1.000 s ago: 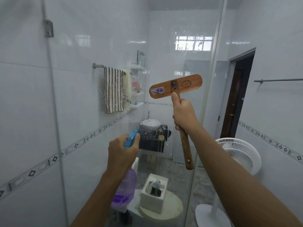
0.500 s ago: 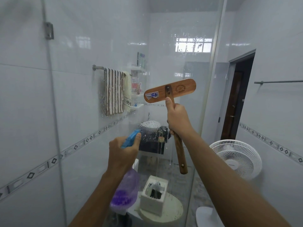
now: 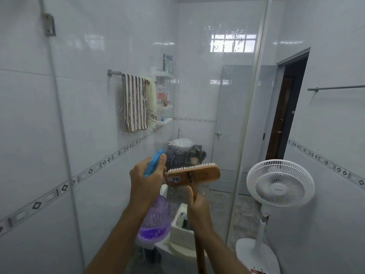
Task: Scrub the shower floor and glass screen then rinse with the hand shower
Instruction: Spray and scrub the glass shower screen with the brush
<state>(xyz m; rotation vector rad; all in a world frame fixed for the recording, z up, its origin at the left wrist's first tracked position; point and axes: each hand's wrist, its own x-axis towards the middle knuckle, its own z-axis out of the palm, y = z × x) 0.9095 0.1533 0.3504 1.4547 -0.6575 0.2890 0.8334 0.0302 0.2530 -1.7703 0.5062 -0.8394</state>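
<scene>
The glass screen stands in front of me, spotted with droplets and streaks. My left hand grips a purple spray bottle by its blue trigger head, held low at centre. My right hand holds the wooden handle of a scrub brush. The brush head lies level at about waist height with its white bristles turned up towards the glass, right beside the left hand. The shower floor and the hand shower are out of view.
A white pedestal fan stands to the right beyond the screen edge. Behind the glass hang a striped towel and corner shelves. A white box sits low on a round stool. A dark doorway opens at right.
My right hand has drawn the brush down the glass from chest height to beside my left hand, and the head has tipped bristles-up. The spray bottle stayed about where it was.
</scene>
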